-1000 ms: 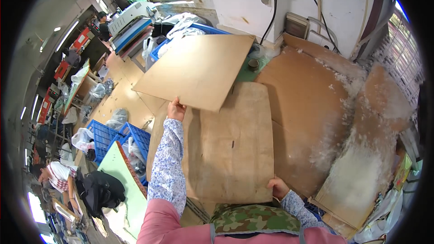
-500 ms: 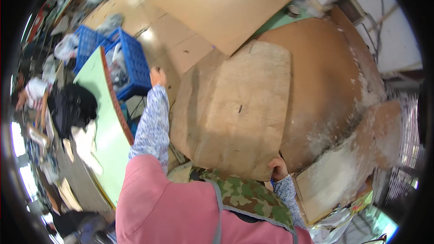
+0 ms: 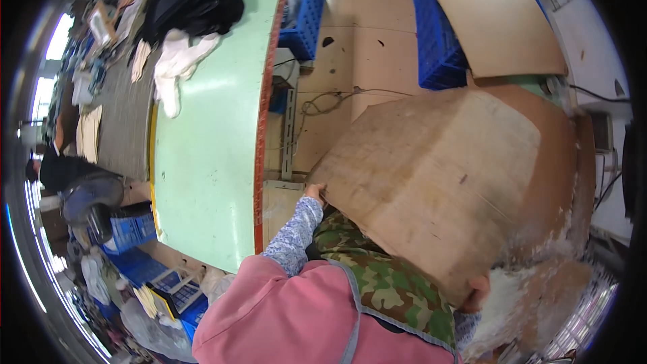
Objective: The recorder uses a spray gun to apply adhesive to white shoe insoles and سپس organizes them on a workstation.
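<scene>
A large worn brown board (image 3: 431,168), stained and paler down its middle, slants across in front of me; I cannot tell whether it is cardboard or thin wood. At its near left corner my left hand (image 3: 315,192) is closed on the edge. My right hand (image 3: 478,290) grips the near right edge, its fingers partly hidden. Under and behind the board shows a smoother brown panel (image 3: 554,182), dusted with white fluff along its right side.
To the left runs a green-topped table (image 3: 209,135) with a red-brown edge, holding white socks (image 3: 176,67) and black cloth (image 3: 192,3). A blue crate (image 3: 435,34) stands beyond the board beside another tan panel (image 3: 499,20). A cable (image 3: 333,98) lies on the floor.
My view has swung left, bringing more of the green table in. My left hand, earlier stretched toward a blue crate, now holds the board's left corner. The right hand keeps its grip.
</scene>
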### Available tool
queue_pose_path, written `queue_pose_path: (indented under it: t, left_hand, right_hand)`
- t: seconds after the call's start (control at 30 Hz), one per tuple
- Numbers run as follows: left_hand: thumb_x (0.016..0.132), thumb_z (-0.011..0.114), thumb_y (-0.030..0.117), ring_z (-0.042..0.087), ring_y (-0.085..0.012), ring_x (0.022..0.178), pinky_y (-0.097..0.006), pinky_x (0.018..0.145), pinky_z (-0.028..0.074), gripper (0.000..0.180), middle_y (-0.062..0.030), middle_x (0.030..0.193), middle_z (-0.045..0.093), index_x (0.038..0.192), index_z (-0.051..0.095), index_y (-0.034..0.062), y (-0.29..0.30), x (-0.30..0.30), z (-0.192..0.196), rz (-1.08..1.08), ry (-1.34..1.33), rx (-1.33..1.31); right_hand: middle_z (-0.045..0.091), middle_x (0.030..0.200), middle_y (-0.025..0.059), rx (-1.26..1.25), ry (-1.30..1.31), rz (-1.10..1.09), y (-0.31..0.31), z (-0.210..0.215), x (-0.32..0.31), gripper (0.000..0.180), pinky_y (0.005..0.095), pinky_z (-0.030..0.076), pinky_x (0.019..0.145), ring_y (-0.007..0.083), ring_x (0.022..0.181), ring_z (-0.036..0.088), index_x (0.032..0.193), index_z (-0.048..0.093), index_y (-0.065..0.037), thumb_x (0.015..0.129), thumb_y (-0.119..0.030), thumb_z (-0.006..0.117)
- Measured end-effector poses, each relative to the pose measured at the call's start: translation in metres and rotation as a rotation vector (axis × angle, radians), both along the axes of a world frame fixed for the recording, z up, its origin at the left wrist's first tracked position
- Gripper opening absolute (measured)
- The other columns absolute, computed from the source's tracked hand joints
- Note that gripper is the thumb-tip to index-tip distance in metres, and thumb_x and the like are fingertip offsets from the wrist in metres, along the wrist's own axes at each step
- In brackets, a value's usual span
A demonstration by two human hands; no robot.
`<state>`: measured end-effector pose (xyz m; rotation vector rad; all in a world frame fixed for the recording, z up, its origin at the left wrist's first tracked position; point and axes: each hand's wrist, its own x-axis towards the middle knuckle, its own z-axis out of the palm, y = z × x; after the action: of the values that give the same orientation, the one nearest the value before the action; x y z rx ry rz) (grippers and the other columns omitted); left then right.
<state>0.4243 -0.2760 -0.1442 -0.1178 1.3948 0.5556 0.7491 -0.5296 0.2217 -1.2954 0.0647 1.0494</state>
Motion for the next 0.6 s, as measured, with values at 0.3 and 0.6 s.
queue_pose_path:
  t: [0.3,0.6]
  left_hand:
    - [0.087,0.051,0.012,0.049,-0.0303,0.117,-0.048,0.102,0.035,0.037,-0.0148,0.126,0.052,0.122,0.047,0.0005,-0.021,0.005,0.150,0.020,-0.617,0.123]
    - [0.092,0.047,0.011,0.050,-0.0233,0.117,-0.039,0.100,0.039,0.038,-0.0125,0.127,0.052,0.128,0.042,-0.0010,-0.064,0.015,0.253,-0.170,-1.107,0.085]
  right_hand:
    - [0.055,0.117,0.0169,-0.117,-0.419,-0.166,-0.322,0.021,0.144,0.051,0.0406,0.047,0.088,0.0285,0.104,0.054,0.115,0.053,0.002,0.068,-0.019,0.053]
    - [0.052,0.123,0.0174,-0.200,-1.033,-0.508,-0.475,0.123,0.105,0.051,0.0439,0.044,0.093,0.0295,0.113,0.049,0.121,0.050,0.001,0.080,-0.028,0.051]
